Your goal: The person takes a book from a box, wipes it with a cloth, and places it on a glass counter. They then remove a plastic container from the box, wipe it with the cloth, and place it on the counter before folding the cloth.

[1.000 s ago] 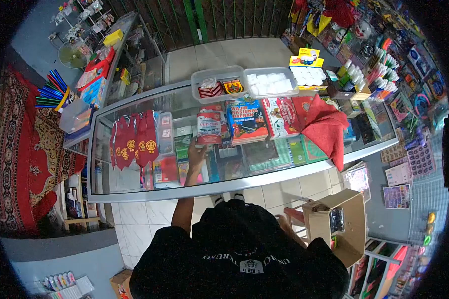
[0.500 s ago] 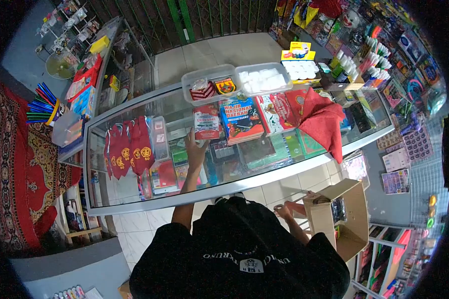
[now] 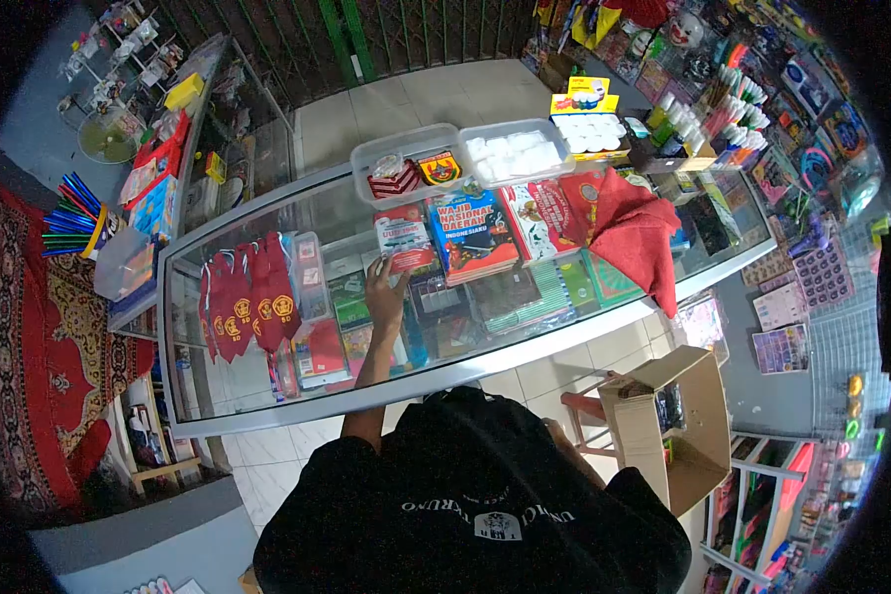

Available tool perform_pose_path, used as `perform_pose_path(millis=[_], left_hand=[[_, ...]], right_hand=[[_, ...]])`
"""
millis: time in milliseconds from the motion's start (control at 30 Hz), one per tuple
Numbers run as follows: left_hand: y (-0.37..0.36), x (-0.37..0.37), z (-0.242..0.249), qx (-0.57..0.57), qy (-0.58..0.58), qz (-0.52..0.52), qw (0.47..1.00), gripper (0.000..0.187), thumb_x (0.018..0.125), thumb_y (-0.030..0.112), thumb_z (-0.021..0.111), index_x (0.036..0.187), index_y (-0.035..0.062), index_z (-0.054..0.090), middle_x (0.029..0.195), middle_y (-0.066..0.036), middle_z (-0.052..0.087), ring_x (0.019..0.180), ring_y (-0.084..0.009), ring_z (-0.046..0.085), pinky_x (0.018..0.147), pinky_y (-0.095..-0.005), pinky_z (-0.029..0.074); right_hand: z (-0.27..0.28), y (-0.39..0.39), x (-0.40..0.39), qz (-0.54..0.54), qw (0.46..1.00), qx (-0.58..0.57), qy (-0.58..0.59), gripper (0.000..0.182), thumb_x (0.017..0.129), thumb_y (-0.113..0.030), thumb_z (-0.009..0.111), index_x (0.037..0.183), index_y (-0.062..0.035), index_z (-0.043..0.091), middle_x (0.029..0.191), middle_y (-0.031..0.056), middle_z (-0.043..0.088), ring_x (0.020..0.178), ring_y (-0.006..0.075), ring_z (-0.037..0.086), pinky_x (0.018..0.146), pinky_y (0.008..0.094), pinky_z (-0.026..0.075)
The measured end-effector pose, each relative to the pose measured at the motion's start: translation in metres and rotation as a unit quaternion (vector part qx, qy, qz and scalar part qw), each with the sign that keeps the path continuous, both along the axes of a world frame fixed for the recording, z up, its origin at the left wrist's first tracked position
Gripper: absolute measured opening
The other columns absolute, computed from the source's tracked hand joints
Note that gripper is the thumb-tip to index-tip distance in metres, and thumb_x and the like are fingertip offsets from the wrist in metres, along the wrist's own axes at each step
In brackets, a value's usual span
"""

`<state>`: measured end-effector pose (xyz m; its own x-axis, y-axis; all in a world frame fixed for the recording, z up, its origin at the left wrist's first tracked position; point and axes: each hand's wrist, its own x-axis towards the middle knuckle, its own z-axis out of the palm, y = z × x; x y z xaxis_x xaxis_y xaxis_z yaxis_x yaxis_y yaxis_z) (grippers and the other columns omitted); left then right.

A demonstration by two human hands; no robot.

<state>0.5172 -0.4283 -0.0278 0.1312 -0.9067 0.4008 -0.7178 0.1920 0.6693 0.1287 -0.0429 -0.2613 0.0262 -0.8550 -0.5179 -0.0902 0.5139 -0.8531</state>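
My left hand (image 3: 385, 285) reaches over the glass counter, fingers apart, with its fingertips right at the lower left corner of a thin red and white UUD 1945 book (image 3: 404, 239). To the right of that book lies a stack of blue and red Wajib Nasional books (image 3: 473, 234). Beyond them is a white and red book (image 3: 544, 223), its right side overlapped by red cloth (image 3: 632, 233). My right hand (image 3: 556, 432) is low beside my body, mostly hidden by the black shirt, its fingers not showing.
Maroon neckties (image 3: 248, 302) lie on the counter's left part. Two plastic tubs, one with badges (image 3: 407, 170) and one with white items (image 3: 517, 155), stand at the back edge. An open cardboard box (image 3: 668, 426) is on a stool at my right.
My left hand has come closer to the UUD 1945 book's corner. My right hand has drawn in toward my body, away from the cardboard box. The view has shifted slightly.
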Motion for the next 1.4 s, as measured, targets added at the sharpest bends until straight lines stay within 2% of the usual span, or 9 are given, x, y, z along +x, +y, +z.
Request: perform_pose_path(millis=[300,600,767,900,1000,1100,1233,1300,1400], left_hand=[[-0.007,-0.002,-0.005,0.019,0.006,0.007,1.0,0.055,0.079,0.046,0.068,0.12,0.0087,0.061,0.129,-0.021,0.054,0.116,-0.0354,0.053,0.097,-0.0422,0.042],[-0.008,-0.001,-0.003,0.005,-0.04,-0.011,0.999,0.052,0.082,0.037,0.067,0.124,0.0081,0.056,0.129,-0.021,0.053,0.114,-0.0346,0.055,0.095,-0.0397,0.045],[-0.002,-0.004,0.001,0.003,0.019,-0.015,1.0,0.071,0.08,0.041,0.069,0.138,0.0125,0.041,0.144,-0.022,0.035,0.126,-0.0389,0.042,0.099,-0.0451,0.041],[0.028,0.004,0.025,0.045,-0.03,-0.04,0.998,0.079,0.078,0.04,0.072,0.143,0.0141,0.034,0.149,-0.024,0.023,0.132,-0.0424,0.033,0.102,-0.0496,0.037],[0.06,0.009,0.024,-0.029,-0.053,-0.052,0.997,0.07,0.075,0.029,0.073,0.137,0.0137,0.044,0.144,-0.025,0.034,0.127,-0.0421,0.041,0.098,-0.0488,0.038],[0.091,0.018,0.01,-0.03,-0.05,-0.076,0.995,0.058,0.076,0.026,0.073,0.128,0.0123,0.052,0.137,-0.023,0.043,0.122,-0.0407,0.045,0.095,-0.0465,0.04],[0.129,0.027,-0.027,-0.022,-0.091,-0.142,0.985,0.04,0.077,0.021,0.071,0.113,0.0098,0.061,0.119,-0.017,0.057,0.109,-0.0373,0.054,0.09,-0.0438,0.043],[0.152,0.028,-0.043,-0.023,-0.084,-0.181,0.98,0.033,0.078,0.019,0.07,0.108,0.0093,0.062,0.112,-0.014,0.06,0.104,-0.0354,0.056,0.087,-0.0433,0.044],[0.185,0.031,-0.054,0.025,-0.008,-0.28,0.96,0.021,0.083,0.015,0.064,0.102,0.0081,0.064,0.104,-0.016,0.063,0.098,-0.0332,0.06,0.082,-0.0428,0.047]], right_hand=[[0.045,-0.042,0.016,0.01,0.98,0.099,0.171,0.025,0.083,-0.025,0.068,0.093,-0.0024,0.067,0.067,0.0037,0.062,0.056,0.0109,0.056,0.05,0.0272,0.046],[0.049,-0.039,0.012,0.022,0.978,0.14,0.15,0.024,0.083,-0.023,0.069,0.099,-0.0059,0.066,0.069,0.0061,0.064,0.057,0.0142,0.06,0.051,0.0288,0.051],[0.028,-0.023,0.009,0.03,0.98,0.117,0.159,0.028,0.083,-0.029,0.069,0.099,-0.0061,0.067,0.07,0.0063,0.064,0.058,0.0138,0.059,0.052,0.0288,0.05],[0.014,-0.004,0.004,-0.037,0.991,0.127,-0.001,0.026,0.084,-0.032,0.068,0.096,-0.0084,0.069,0.065,0.0051,0.062,0.059,0.0134,0.059,0.053,0.029,0.05],[-0.007,0.004,0.015,-0.019,0.981,0.102,0.161,0.023,0.085,-0.028,0.067,0.095,-0.0071,0.068,0.064,0.0052,0.062,0.054,0.0133,0.057,0.049,0.029,0.048],[0.034,0.003,0.03,0.029,0.969,0.185,0.158,0.03,0.083,-0.015,0.067,0.109,0.0002,0.061,0.087,0.0105,0.068,0.08,0.0167,0.063,0.07,0.0289,0.051],[0.024,0.021,0.042,-0.011,0.972,0.211,0.103,0.032,0.081,-0.021,0.071,0.105,-0.0007,0.064,0.09,0.0134,0.069,0.081,0.0179,0.063,0.069,0.0319,0.052],[0.043,0.02,0.051,0.051,0.951,0.209,0.224,0.025,0.083,-0.023,0.07,0.1,-0.0057,0.067,0.087,0.0108,0.07,0.077,0.0158,0.064,0.069,0.0315,0.052],[0.032,0.032,0.055,0.006,0.963,0.226,0.144,0.019,0.085,-0.021,0.066,0.099,-0.0085,0.068,0.078,0.0075,0.067,0.066,0.0131,0.062,0.059,0.0295,0.051]])
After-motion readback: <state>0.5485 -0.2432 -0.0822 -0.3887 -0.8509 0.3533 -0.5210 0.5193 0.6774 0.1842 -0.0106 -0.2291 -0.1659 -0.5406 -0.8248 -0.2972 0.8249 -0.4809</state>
